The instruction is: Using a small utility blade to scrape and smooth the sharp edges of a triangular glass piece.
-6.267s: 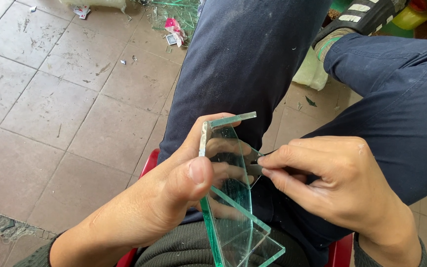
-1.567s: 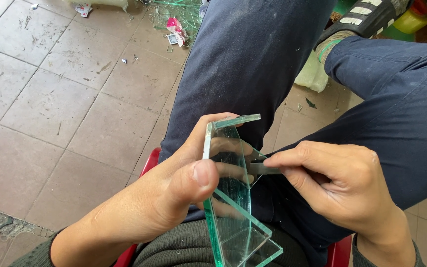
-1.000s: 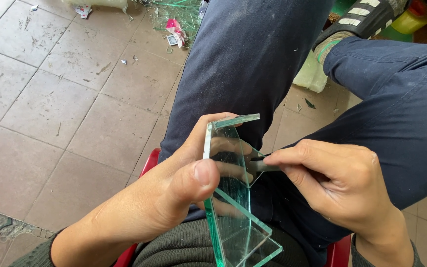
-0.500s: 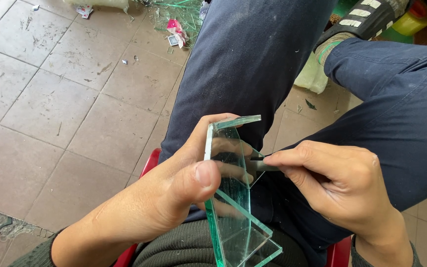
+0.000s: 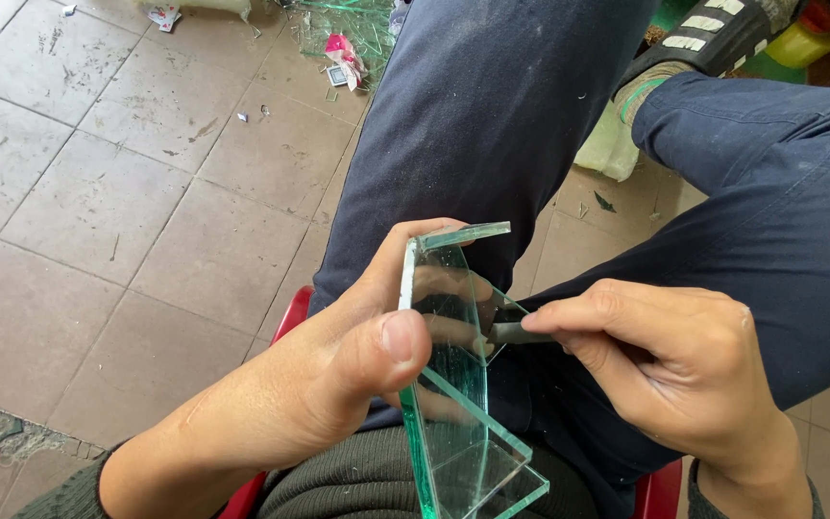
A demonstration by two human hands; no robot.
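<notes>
The left hand (image 5: pixel 338 370) grips the upright pane of a small glass assembly (image 5: pixel 453 384) held over the lap, while the right hand (image 5: pixel 670 370) pinches a thin dark tool (image 5: pixel 516 333) against its inner face. Several panes already stand joined; the work on this face appears unfinished. Bare glass edges lie exposed beside the fingers, the trouser legs (image 5: pixel 492 125) crowd close, and the tiled floor (image 5: pixel 127 192) lies open at left.

Tiled floor (image 5: pixel 98 192) lies open leftward; trouser legs (image 5: pixel 492 125) block ahead and right.
</notes>
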